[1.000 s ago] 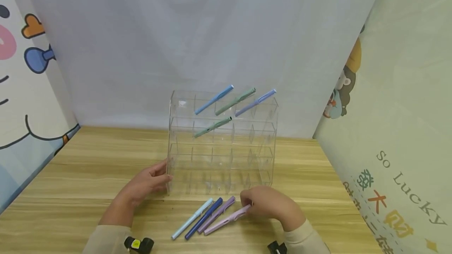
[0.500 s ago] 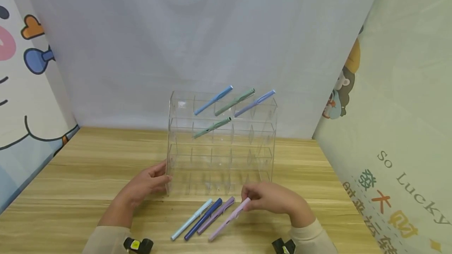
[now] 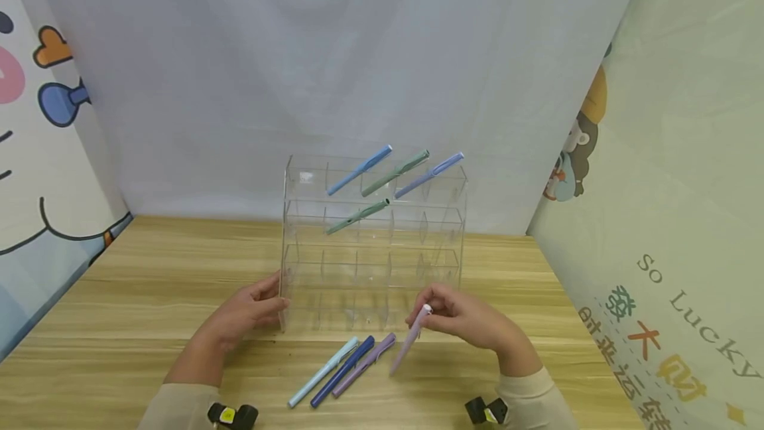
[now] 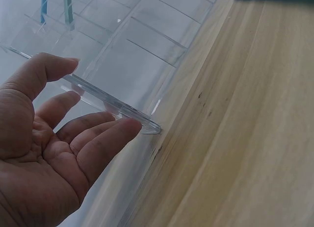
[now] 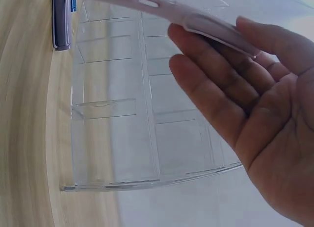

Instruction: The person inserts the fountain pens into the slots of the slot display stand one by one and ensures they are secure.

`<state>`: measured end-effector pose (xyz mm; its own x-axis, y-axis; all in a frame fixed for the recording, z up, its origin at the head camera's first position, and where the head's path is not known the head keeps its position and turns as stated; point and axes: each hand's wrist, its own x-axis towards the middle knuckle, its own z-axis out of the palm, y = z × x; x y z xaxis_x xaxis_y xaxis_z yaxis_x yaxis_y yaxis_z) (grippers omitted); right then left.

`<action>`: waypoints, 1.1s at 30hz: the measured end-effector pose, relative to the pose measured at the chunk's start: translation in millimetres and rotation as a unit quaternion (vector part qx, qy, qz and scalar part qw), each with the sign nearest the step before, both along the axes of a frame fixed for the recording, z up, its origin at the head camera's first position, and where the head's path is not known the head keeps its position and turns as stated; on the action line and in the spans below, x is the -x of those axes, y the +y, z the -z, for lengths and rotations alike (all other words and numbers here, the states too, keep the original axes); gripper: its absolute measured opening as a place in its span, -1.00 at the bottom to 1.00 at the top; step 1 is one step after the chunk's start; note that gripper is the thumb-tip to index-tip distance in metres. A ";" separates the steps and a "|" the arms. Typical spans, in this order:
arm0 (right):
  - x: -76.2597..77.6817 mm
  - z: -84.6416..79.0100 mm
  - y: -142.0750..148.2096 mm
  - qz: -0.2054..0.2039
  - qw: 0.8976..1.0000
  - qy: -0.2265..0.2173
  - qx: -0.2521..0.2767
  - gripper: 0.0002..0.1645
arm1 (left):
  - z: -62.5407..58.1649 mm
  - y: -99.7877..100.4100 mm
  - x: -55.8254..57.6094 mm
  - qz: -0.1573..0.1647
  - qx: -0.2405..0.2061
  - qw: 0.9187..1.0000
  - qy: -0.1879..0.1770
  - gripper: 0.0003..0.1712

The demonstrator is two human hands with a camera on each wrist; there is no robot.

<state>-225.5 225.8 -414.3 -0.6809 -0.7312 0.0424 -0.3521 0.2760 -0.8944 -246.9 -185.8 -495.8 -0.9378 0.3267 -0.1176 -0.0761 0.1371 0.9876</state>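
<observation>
A clear acrylic pen rack (image 3: 373,257) with stepped tiers and dividers stands on the table. My left hand (image 3: 253,307) holds its left side edge near the bottom; in the left wrist view the thumb (image 4: 59,67) lies on one side of the panel, fingers on the other. My right hand (image 3: 462,320) pinches a pale pink pen (image 3: 408,344) by its capped upper part, in front of the rack's lower right. The pen tilts, cap end up. Left of it on the table lie a light blue pen (image 3: 322,373), a dark blue pen (image 3: 342,371) and a purple pen (image 3: 364,367).
In the top tier rest a blue pen (image 3: 360,170), a green pen (image 3: 395,173) and a lavender pen (image 3: 430,175). Another green pen (image 3: 358,216) sits one tier below. A pale curtain (image 3: 382,52) hangs behind the wooden table (image 3: 179,251).
My right hand has lifted the pale pink pen off the table and swung it more upright, moving slightly up towards the rack. My left hand has stayed at the rack's side.
</observation>
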 end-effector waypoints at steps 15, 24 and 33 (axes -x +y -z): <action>5.9 -1.1 8.0 0.089 0.987 0.096 0.097 -0.73 | 5.1 1.0 2.4 -0.008 0.008 1.000 -0.003 -0.12; 6.3 -6.9 13.5 0.128 0.974 0.146 0.112 -0.72 | 4.6 0.5 2.3 -0.012 0.009 1.000 -0.005 -0.09; 5.3 -12.6 16.7 0.199 0.949 0.187 0.155 -0.75 | 5.5 0.2 1.5 -0.012 0.006 1.000 -0.004 -0.13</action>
